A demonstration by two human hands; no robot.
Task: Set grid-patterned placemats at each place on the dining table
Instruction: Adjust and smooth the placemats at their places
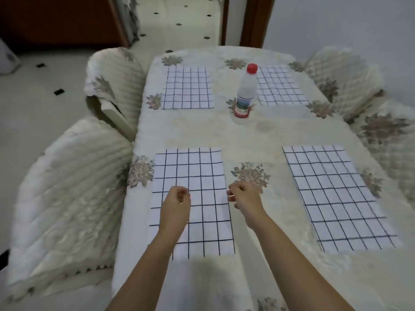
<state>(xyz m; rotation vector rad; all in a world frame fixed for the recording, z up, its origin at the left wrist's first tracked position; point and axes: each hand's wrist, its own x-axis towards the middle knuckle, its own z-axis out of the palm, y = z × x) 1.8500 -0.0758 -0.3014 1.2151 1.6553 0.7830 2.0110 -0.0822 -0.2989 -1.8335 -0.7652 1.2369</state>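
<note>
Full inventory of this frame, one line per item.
placemats: 4, white with dark grid, two near, two far
bottle: 1, clear with red cap, upright between the far placemats
table: 1, cream floral cloth, centre
chairs: 4, cream quilted covers, two per side
floor: pale tile with dark dots, far left
left hand: 1, fingers curled, over near-left placemat
right hand: 1, fingers curled, at that placemat's right edge; grip unclear

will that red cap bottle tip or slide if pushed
The bottle is tall and narrow on a soft-looking tablecloth, so a high push would probably tip it. Looks like plastic, so likely unbreakable; lying down it may roll.
</note>
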